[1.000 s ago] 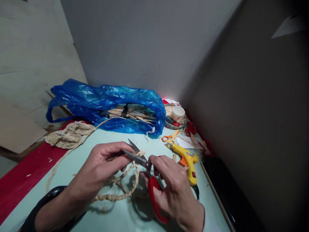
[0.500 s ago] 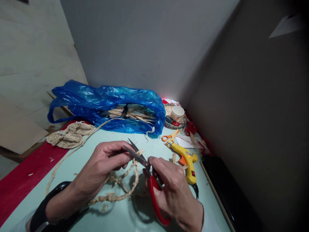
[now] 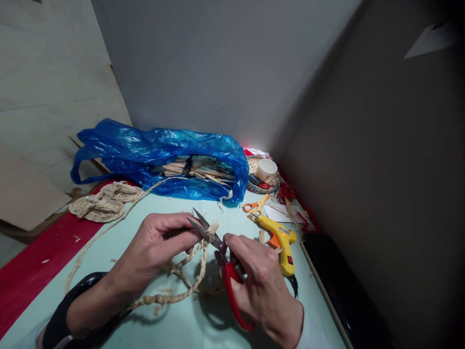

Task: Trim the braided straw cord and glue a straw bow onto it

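While the yellow glue gun [image 3: 280,238] at right of centre carries a small label, its print is too small to read. The left hand [image 3: 156,247], low in the middle of the frame, is closed in a pinch on a braided cord [image 3: 181,293] close to its frayed end. The right hand [image 3: 261,286] beside it is curled through the handles of the red-handled scissors [image 3: 229,278], gripping them. The blades are partly open and point toward the upper left, and the frayed cord end seems to lie between them. The cord loops on the pale green surface [image 3: 174,325] under both hands and trails away to a coil [image 3: 101,203] at the left edge.

Two pairs of scissors can be counted: the one in the hand and an orange-handled pair [image 3: 254,206] lying just above the single glue gun. One blue plastic bag [image 3: 163,160] holding pale strips lies across the back, with one white cup [image 3: 267,169] to its right.
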Demonstrator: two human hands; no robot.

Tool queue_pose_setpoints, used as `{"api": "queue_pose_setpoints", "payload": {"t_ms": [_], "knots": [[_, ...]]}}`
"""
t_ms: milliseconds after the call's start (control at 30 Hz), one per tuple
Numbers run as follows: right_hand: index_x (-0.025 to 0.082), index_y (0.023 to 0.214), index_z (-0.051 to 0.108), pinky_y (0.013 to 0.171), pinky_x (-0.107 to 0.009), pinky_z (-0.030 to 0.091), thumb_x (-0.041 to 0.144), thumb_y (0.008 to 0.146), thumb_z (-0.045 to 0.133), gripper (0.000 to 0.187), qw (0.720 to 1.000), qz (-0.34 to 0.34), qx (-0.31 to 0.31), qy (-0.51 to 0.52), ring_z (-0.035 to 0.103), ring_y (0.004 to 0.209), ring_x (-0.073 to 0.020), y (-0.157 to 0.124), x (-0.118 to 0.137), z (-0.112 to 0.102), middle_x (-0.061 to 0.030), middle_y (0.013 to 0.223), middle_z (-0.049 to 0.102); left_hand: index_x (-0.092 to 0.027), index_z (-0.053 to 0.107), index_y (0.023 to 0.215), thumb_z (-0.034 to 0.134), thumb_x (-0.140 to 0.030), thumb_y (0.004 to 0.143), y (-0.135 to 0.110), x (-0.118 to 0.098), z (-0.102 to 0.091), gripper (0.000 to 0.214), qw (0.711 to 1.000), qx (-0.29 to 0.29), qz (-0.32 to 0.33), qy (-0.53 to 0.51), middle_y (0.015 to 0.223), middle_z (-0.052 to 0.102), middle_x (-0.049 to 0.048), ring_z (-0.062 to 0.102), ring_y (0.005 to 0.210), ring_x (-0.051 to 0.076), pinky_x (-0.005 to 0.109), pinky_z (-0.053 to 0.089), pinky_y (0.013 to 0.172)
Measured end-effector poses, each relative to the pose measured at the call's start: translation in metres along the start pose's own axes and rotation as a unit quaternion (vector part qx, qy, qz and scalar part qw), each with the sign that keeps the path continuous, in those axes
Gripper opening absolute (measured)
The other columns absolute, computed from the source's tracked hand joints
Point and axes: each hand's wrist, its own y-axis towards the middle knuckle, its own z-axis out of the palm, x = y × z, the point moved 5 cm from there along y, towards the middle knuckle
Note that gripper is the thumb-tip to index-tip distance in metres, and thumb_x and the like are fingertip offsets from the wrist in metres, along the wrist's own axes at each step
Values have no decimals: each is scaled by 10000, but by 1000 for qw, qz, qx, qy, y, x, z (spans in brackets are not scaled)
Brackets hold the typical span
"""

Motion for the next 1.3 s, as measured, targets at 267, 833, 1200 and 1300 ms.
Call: {"api": "queue_pose_setpoints", "payload": {"t_ms": [267, 833, 1200, 1300], "knots": [[208, 780, 524, 488, -217, 298, 159, 862, 548, 98, 988, 74, -31, 132, 361, 495, -93, 5, -5, -8, 66, 593, 407, -260, 802, 742, 684, -279, 817, -3, -7, -1, 141, 1000, -21, 16, 16, 701, 685, -10, 566, 654, 155, 244, 427, 612], [244, 1044, 473, 518, -201, 432, 346, 785, 795, 425, 683, 343, 113, 635, 573, 593, -98, 1, 1, 10, 24, 804, 661, -265, 760, 762, 636, -202, 891, -3, -17, 0, 190, 975, 30, 137, 170, 752, 697, -21, 650, 708, 141, 205, 472, 664], [249, 1028, 487, 573, -220, 496, 348, 824, 750, 348, 710, 337, 104, 610, 686, 694, -133, 0, -8, 15, 12, 854, 690, -260, 747, 817, 645, -354, 868, 14, 4, -10, 148, 986, 47, 14, 158, 815, 750, -5, 682, 776, 189, 230, 500, 697], [251, 1056, 482, 544, -197, 484, 344, 846, 748, 351, 713, 311, 73, 624, 676, 704, -126, 1, -14, 13, 7, 878, 686, -267, 781, 782, 686, -364, 838, 19, 3, -26, 147, 981, -8, 38, 193, 810, 776, 8, 688, 769, 209, 246, 495, 678]]}}
